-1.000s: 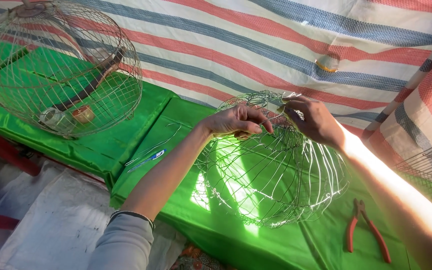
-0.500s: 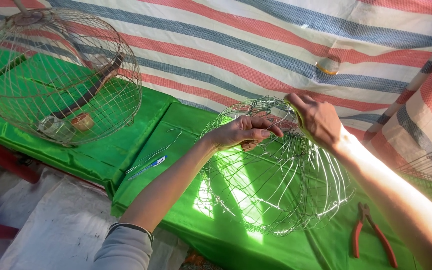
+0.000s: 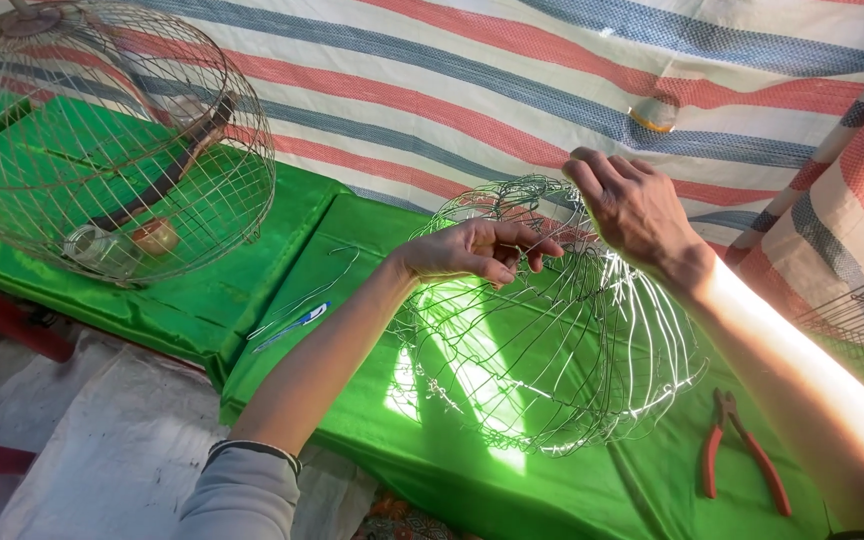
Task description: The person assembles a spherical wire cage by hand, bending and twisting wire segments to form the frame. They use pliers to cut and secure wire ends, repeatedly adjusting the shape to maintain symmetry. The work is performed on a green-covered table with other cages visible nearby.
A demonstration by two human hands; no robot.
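Note:
A dome-shaped wire cage frame (image 3: 552,360) of thin silver wire lies tilted on the green cloth-covered table (image 3: 282,270). My left hand (image 3: 477,250) pinches wires near the frame's top ring, fingers closed on them. My right hand (image 3: 632,205) grips the top of the same frame from the far side, with the fingers curled over the wires. The two hands are close together, a few centimetres apart.
A finished round wire cage (image 3: 112,140) with a wooden perch and small cups inside stands at the back left. Red-handled pliers (image 3: 742,450) lie on the cloth at the right. Loose wire and a blue pen (image 3: 297,320) lie in the middle. A striped tarp hangs behind.
Both hands have shifted slightly along the top of the wire frame, and the right hand has risen over the ring. The frame has turned a little.

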